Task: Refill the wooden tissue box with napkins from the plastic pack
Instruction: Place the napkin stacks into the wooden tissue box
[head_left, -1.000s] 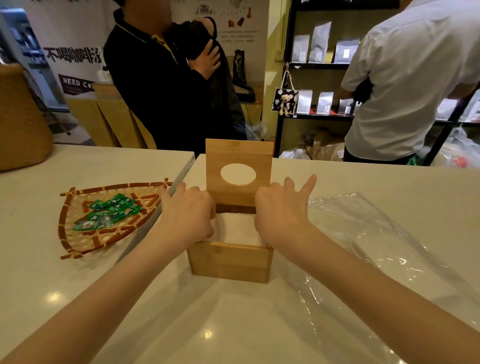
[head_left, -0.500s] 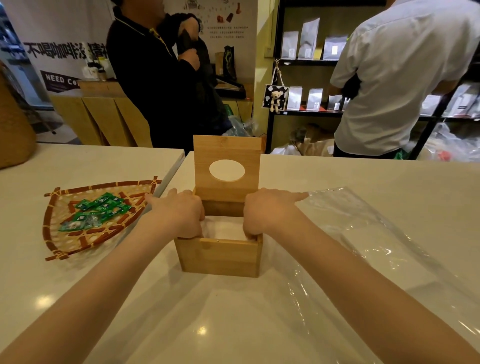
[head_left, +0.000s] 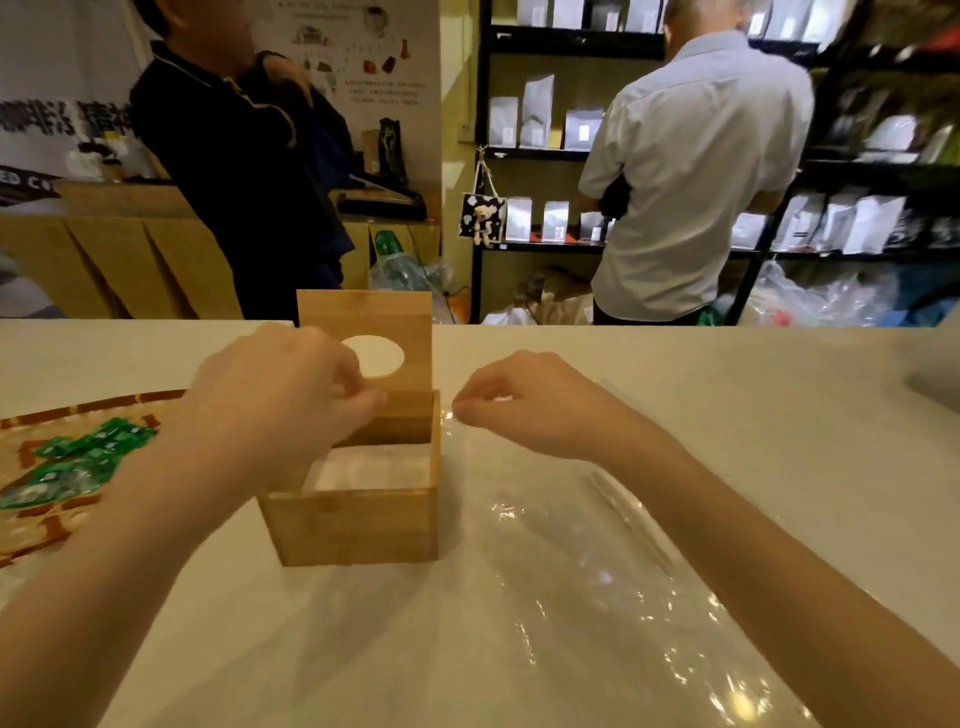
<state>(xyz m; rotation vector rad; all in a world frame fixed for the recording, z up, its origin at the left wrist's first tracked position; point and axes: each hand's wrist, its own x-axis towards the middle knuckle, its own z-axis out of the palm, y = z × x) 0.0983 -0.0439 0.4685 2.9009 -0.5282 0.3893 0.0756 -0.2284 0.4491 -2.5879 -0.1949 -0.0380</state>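
Note:
The wooden tissue box stands on the white counter with its lid upright at the back; the lid has a round hole. A white stack of napkins lies inside the box. My left hand hovers over the box's left side with curled fingers, their tips close to the base of the lid. My right hand is just right of the box, fingers curled, above the empty clear plastic pack, which lies flat on the counter.
A woven tray with green sachets sits at the left. Beyond the counter stand a person in a dark shirt and a person in a white shirt, who faces black shelves of pouches.
Both hands have come up out of the box, where they were pressing on the napkins. The left hand rose toward the lid; the right hand moved out to the right.

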